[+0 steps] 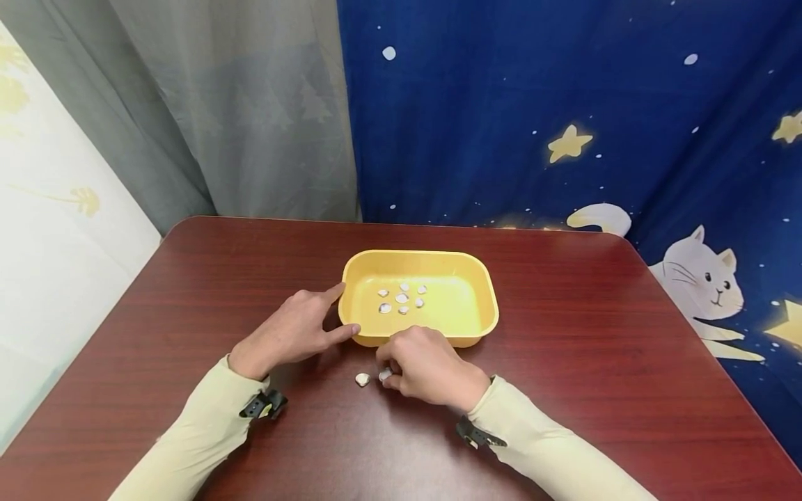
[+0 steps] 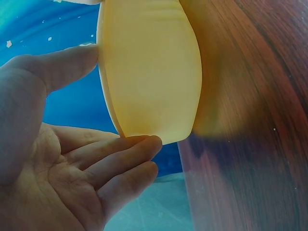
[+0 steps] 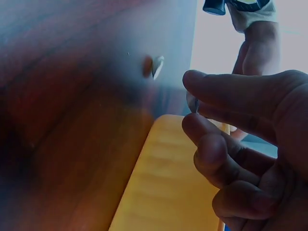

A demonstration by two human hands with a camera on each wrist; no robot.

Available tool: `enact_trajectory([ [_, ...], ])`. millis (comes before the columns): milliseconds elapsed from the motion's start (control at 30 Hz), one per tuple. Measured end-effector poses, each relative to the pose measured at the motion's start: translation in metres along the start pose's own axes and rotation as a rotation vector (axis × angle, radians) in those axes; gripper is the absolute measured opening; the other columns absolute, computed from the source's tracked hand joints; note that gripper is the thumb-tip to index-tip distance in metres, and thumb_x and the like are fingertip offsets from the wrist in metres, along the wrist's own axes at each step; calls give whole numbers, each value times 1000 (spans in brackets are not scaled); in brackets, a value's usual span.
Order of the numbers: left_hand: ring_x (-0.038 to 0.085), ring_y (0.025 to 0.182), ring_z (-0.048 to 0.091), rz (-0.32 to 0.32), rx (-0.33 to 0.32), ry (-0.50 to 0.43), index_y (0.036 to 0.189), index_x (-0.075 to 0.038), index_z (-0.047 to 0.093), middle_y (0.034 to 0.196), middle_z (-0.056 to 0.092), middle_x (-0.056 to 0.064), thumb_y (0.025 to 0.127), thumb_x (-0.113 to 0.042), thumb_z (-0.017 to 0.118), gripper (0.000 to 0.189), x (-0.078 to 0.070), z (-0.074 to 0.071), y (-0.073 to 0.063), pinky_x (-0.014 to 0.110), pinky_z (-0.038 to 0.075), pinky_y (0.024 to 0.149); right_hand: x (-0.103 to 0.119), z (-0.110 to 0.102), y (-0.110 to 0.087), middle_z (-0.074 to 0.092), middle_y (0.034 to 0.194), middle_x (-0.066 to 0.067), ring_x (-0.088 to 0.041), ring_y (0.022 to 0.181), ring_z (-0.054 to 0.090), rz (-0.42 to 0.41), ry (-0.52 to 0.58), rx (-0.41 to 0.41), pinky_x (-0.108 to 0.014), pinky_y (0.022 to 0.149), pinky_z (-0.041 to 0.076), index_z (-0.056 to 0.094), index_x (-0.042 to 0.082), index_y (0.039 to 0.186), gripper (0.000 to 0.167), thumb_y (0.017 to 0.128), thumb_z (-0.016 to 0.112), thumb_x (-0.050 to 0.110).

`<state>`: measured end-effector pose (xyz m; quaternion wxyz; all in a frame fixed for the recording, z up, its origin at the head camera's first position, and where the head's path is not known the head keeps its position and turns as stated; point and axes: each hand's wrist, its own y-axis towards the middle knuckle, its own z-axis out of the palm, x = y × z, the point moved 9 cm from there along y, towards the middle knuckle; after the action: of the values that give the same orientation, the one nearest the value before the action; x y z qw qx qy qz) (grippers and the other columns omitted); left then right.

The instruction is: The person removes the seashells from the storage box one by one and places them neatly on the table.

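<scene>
A yellow plastic tub (image 1: 473, 261) stands on the table with several small pale seashells (image 1: 402, 298) on its floor. My left hand (image 1: 294, 334) touches the tub's left end, thumb on the near rim and fingers along the outer wall. In the left wrist view those fingers (image 2: 127, 161) look fairly straight against the wall. Just in front of the tub, my right hand (image 1: 426, 365) pinches a seashell (image 3: 192, 102) between thumb and fingertips. Another seashell (image 1: 362, 379) lies on the table to the left of the right hand.
The dark red-brown wooden table (image 1: 595, 369) spreads around the tub. Behind it hang a grey curtain (image 1: 263, 118) and a blue curtain (image 1: 476, 111) printed with stars and a white cat. Both wrists wear dark straps (image 1: 263, 405).
</scene>
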<state>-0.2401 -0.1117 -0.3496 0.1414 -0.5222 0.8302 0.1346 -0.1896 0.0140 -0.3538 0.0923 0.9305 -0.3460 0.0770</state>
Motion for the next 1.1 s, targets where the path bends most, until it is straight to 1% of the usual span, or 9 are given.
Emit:
enact_trajectory([
  [167,11,57,47,-2,-5,3,138,-3,53,61,50,-3,88,-42,74,67,0,-1,1,27,43,62,2,8,1,54,58,16,-1,57,47,8,-26,17,-19,51,35,72,26,75,13,77,85,25],
  [400,12,59,49,-4,-3,5,139,-2,52,62,51,-3,88,-42,74,68,1,0,1,29,45,65,5,21,4,58,64,15,-3,58,50,17,-105,5,-25,51,41,68,25,72,17,78,84,27],
  [500,12,60,49,-3,-6,6,138,-3,53,62,51,-3,88,-42,74,68,1,0,1,30,46,66,4,24,4,58,64,14,-4,58,50,31,-116,0,-26,50,41,68,24,73,17,78,84,28],
  [700,12,59,48,-2,-6,2,139,-2,52,62,51,-3,88,-42,74,68,1,0,0,29,45,64,2,26,5,58,64,13,-4,57,49,60,-98,3,-25,49,40,69,23,74,16,79,84,28],
  [867,12,59,49,6,-10,4,139,-2,52,62,51,-3,88,-42,74,68,1,0,0,30,46,65,1,27,6,61,67,14,-3,58,50,60,-63,3,-25,50,42,71,23,76,15,79,84,28],
  [1100,11,59,48,11,-9,-3,139,-2,52,62,51,-3,88,-42,75,68,0,0,1,29,45,65,0,27,7,59,65,14,-2,57,49,60,-58,13,-24,50,41,70,23,76,16,78,85,29],
])
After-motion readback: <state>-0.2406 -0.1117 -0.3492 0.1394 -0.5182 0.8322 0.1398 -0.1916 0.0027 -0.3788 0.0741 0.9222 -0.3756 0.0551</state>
